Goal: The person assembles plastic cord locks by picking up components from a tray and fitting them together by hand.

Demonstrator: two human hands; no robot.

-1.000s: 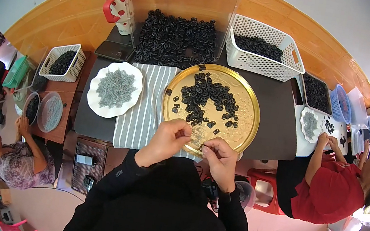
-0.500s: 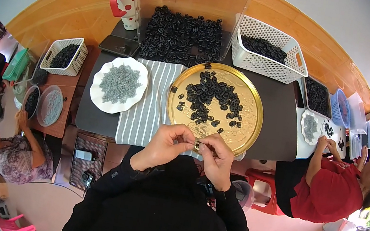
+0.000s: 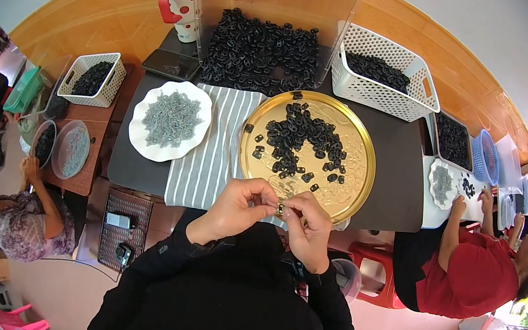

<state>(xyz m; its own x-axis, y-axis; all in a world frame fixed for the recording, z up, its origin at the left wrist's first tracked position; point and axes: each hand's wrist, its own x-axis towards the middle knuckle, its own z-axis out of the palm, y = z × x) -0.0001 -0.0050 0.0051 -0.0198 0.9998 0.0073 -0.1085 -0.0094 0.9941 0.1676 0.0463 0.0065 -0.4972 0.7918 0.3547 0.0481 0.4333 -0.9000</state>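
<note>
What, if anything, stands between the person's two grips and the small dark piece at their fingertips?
Nothing visible does: the left grip and right grip both pinch the small dark piece, partly hidden, by the near edge of the golden tray.

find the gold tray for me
In the head view, the gold tray lies just right of centre on the dark table, partly over the striped cloth, with the left hand and right hand at its near edge.

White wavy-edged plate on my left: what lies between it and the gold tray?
In the head view, only grey-and-white striped cloth shows between the white wavy-edged plate and the gold tray.
</note>
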